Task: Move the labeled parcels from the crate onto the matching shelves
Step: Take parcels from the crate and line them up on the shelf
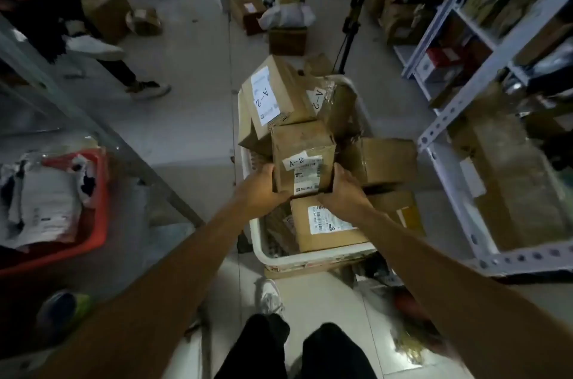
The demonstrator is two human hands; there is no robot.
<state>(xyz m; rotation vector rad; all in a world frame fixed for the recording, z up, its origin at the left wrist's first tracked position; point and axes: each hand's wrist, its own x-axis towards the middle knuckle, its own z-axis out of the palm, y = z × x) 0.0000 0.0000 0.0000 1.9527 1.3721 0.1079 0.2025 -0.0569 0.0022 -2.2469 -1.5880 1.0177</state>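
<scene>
Head view, looking down into the crate. My left hand [259, 189] and right hand [342, 189] clasp the small cardboard parcel marked "A-2" [302, 155] by its two opposite side faces, fingers curled round its lower edges; the parcel sits atop the heap in the white crate [310, 259], between the two shelving racks.

Handling (judged): a stiff, taped carton, small enough to be light, its contents unknown. The paper faces look dry and not slippery; the tape patches may be slicker. A grip at the sides with support under the base seems best, the label kept facing me for reading.

Count in the crate: three parcels show an "A-2" mark: the one held, a larger A-2 box [273, 93] at the far end, and a tape-wrapped A-2 parcel [336, 103] beside it. A box with a printed label [322, 226] lies just under my wrists, and a plain box [387, 160] to the right. At least five, then; others may be buried.

The white metal rack [449, 118] stands at right.
</scene>
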